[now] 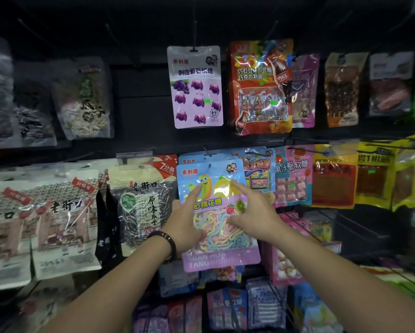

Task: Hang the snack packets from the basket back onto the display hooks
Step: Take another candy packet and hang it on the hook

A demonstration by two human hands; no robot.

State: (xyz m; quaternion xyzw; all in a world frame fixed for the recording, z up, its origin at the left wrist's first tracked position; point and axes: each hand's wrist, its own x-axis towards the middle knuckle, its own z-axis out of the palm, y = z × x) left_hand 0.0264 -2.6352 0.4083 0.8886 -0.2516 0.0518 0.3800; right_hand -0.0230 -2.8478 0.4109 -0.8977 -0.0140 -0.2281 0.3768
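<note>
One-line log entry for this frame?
phase: hanging | object: marshmallow packet on hook | left hand: pressing packet | right hand: pressing packet

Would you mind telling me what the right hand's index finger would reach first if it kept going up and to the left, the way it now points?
Probably the yellow lemon cartoon printed on the marshmallow packet; the right hand already lies on that packet, fingertip at the picture. Further along is the packet's hang hole on its hook.
</note>
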